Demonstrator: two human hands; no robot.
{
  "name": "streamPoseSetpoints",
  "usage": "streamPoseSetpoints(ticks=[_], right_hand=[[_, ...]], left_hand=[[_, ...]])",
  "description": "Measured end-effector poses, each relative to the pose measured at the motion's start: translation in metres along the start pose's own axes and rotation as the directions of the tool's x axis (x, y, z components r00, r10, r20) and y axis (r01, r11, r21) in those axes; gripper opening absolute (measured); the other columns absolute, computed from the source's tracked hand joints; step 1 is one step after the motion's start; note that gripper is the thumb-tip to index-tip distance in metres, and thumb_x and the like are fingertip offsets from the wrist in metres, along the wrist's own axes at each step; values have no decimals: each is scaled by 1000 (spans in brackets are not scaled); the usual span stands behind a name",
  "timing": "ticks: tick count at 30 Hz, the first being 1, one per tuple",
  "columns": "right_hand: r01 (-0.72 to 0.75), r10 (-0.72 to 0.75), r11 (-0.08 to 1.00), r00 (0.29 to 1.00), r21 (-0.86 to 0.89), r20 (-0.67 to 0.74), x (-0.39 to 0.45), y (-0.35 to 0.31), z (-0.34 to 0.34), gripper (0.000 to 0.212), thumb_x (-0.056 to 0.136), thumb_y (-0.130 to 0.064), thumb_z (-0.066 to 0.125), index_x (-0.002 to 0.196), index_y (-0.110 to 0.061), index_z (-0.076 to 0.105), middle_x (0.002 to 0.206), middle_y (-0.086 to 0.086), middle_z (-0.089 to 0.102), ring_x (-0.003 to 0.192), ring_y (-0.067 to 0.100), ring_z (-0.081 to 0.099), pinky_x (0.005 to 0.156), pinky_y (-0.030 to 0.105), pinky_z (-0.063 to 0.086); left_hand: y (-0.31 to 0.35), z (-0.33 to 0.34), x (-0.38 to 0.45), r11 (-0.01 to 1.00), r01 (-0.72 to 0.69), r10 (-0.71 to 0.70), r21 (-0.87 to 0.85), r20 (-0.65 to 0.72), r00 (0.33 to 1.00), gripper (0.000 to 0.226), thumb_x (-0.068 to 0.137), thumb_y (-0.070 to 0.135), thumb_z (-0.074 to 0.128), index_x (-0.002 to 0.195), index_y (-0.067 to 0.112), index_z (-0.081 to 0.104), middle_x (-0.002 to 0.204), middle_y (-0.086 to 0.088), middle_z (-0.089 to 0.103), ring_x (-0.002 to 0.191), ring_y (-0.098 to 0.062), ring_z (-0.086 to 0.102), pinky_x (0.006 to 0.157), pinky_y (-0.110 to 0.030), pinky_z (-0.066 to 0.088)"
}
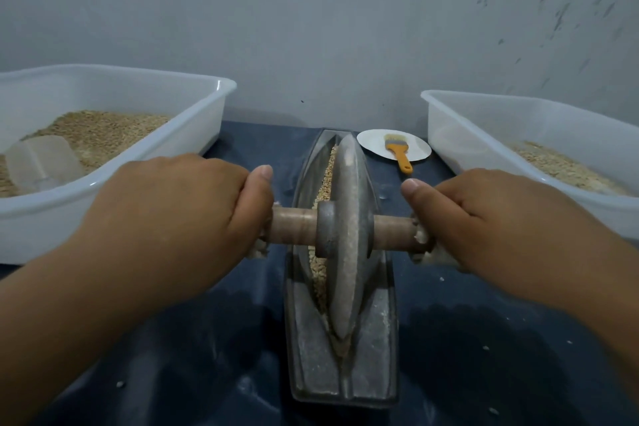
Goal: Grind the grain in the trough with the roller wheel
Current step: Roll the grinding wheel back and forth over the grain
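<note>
At the far left a white tub [193, 135] sits on the dark blue table cover [207, 339], holding a bed of pale grain with a clear plastic scoop [45, 162] lying on it. Just right of the tub, the left hand [173, 218] curls over the left end of the wooden axle [294, 225], fingers wrapped down around it and thumb laid along the top, pointing toward the centre. The axle passes through the hub of the grey roller wheel [345, 235], which stands upright on edge in the groove of the long metal trough [373, 339]. The trough runs from near to far, midway between the two hands. Grain [323, 183] lies in the groove along the wheel's left face, both on the far side of the axle and below it. Beyond the trough, slightly right, a white plate [373, 142] carries an orange-handled brush [399, 154]. The right hand [501, 221] grips the axle's right end in the same closed way, thumb on top. At the far right stands a second white tub [449, 135] with grain inside.
</note>
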State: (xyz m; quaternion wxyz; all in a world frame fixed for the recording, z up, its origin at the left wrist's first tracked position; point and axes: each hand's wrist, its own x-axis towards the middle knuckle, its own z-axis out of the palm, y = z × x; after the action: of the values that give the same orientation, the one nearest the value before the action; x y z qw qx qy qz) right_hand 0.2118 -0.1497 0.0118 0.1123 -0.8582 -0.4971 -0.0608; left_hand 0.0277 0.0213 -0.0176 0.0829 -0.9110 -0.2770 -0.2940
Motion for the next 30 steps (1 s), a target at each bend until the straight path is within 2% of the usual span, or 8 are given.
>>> streamPoseSetpoints(ticks=[6,10,13,17,22,27,28,30], right_hand=[[35,-38,998,997,-45,-67,4,-1,9,65,85,-62,10,49,-22,46,44,-1,48,45,9,48,47,28,29],[58,-74,993,984,-100,-164,8,0,16,63,88,-59,11,49,-23,45,43,-3,46,45,9,45,46,27,27],[41,-86,984,961,-172,-264,15,2,25,61,92,-55,13,50,-24,44,43,-5,42,44,8,39,46,25,18],[15,-58,989,955,-149,-291,37,13,40,59,93,-54,14,51,-23,41,50,-6,44,50,16,43,50,30,21],[-23,8,999,955,-46,-296,81,32,56,58,99,-49,20,52,-24,44,57,-7,41,62,24,45,60,32,28],[-87,83,996,949,0,-304,132,41,52,57,96,-51,22,61,-22,56,60,-3,50,60,23,48,57,32,29],[-88,81,996,944,-8,-320,139,41,51,57,96,-51,22,63,-22,58,59,-4,49,57,21,46,55,32,28],[-83,66,996,936,-33,-347,144,42,50,57,96,-50,22,67,-22,63,57,-5,48,52,15,40,51,30,24]], left_hand=[[3,10,5,999,0,0,-40,-7,1000,58,88,51,12,50,26,48,42,7,41,42,-7,39,46,-20,25],[0,18,10,1000,1,-2,-16,-60,998,55,91,47,18,50,26,46,43,11,37,40,-7,35,47,-17,22],[-7,30,21,998,-48,50,32,-59,997,52,95,42,23,52,23,45,45,6,41,40,-20,43,44,-24,34],[-8,40,40,964,-236,247,121,-88,965,39,95,16,49,57,13,46,45,-4,42,35,-28,44,36,-36,44],[-8,66,87,989,-34,50,144,-111,993,51,91,44,14,54,16,35,50,0,32,53,-25,36,53,-32,31],[-16,80,121,965,-64,92,255,-101,991,33,97,30,30,92,9,54,78,-11,50,67,-31,43,55,-33,29],[-18,81,122,940,-97,127,327,-73,989,26,96,27,37,105,7,52,80,-12,51,66,-30,39,53,-33,29],[-20,84,120,881,-144,161,451,1,987,39,93,24,47,126,6,40,92,-15,55,68,-31,43,52,-33,31]])
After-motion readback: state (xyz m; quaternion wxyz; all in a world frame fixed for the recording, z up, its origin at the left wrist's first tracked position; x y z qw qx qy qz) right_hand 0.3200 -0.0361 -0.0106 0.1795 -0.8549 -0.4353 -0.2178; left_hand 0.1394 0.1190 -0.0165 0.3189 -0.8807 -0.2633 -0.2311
